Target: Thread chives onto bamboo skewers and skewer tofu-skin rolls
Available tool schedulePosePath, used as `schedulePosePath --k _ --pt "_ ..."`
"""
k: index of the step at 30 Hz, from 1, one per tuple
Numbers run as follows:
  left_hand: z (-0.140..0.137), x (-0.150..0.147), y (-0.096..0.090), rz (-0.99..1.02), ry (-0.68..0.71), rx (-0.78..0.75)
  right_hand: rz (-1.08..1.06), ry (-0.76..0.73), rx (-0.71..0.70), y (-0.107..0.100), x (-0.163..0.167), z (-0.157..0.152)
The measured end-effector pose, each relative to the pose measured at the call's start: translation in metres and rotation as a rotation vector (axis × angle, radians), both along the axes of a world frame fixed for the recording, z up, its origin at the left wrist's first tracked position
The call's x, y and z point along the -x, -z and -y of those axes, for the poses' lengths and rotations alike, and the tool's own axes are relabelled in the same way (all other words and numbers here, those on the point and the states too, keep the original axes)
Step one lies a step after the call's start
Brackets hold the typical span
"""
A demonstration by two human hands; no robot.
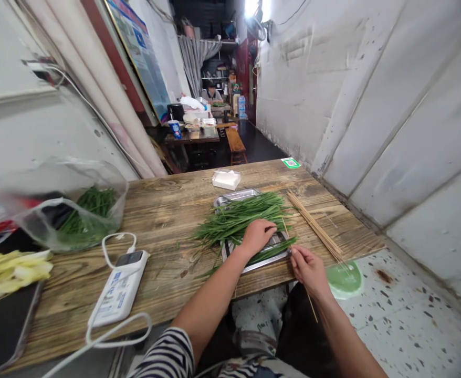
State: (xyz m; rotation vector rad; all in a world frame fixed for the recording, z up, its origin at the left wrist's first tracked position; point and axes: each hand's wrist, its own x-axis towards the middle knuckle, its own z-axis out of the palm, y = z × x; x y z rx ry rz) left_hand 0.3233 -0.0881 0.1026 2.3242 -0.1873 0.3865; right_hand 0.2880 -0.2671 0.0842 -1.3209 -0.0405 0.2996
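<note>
A heap of green garlic chives (246, 215) lies across a metal tray (240, 195) on the wooden table. My left hand (257, 236) is over the heap's right side, fingers loosely bent and a little apart, with nothing visible in them. My right hand (308, 266) pinches a thin bamboo skewer (312, 307) at the tray's right corner. The skewer slants up past the fingers and crosses the ends of a smaller bunch of chives (270, 252) near the front tray rim (260, 263). My fingers partly hide where skewer and bunch meet.
Bamboo skewers (315, 226) lie in a bundle to the right. White tissues (226, 179) sit behind the tray. At left are a plastic bag of greens (92, 210), a power bank (118, 289) with a cable, yellow leaves (10, 273) and a phone (10, 325). A green stool (344, 281) stands below the table.
</note>
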Motion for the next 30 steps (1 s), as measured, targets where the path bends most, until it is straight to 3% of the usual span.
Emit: schedulePosePath --k 3,6,17,30 --pt "0.002 0.0002 -0.0018 -0.082 -0.036 0.221 0.003 0.001 -0.005 -0.0004 0.0005 -0.0002" --pt "0.0039 0.0004 -0.0049 -0.107 -0.023 0.32 0.007 -0.01 0.005 0.0002 0.0006 0.0004" --pt "0.0045 -0.0006 -0.0095 -0.178 -0.087 0.419 0.036 -0.038 0.057 -0.0021 0.0005 0.0011" --pt "0.002 -0.0009 -0.0082 -0.124 -0.08 0.405 0.036 -0.042 0.072 -0.0027 0.0003 0.0008"
